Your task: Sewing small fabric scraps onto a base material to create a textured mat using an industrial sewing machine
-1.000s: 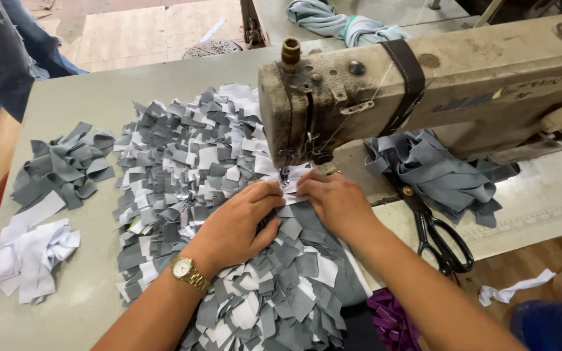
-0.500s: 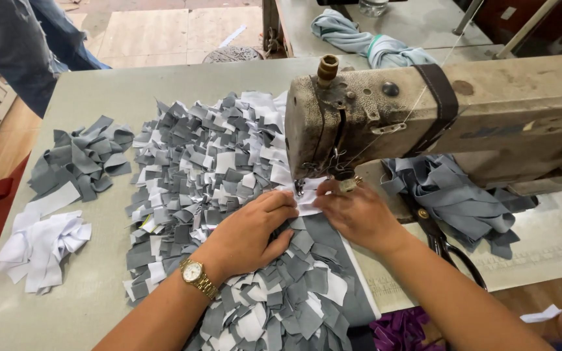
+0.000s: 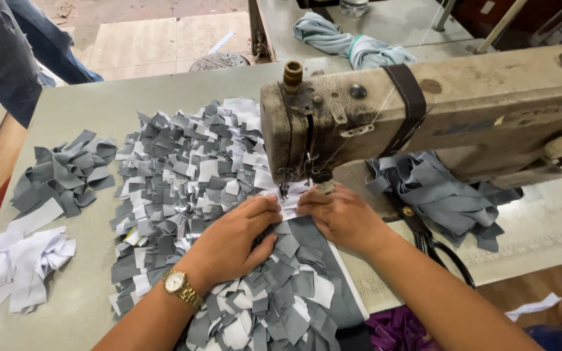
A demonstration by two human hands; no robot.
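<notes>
Patchwork of grey and white fabric scraps (image 3: 183,188) already covered most of the mat on the surface (image 3: 92,104), stitched rows spreading left of the sewing machine (image 3: 424,110). My left hand (image 3: 239,237) and right hand (image 3: 339,218) lay flat and close together, pressing a white strip (image 3: 289,203) at the presser foot. Loose grey pieces (image 3: 66,172) remained. I couldn't see the needle itself.
</notes>
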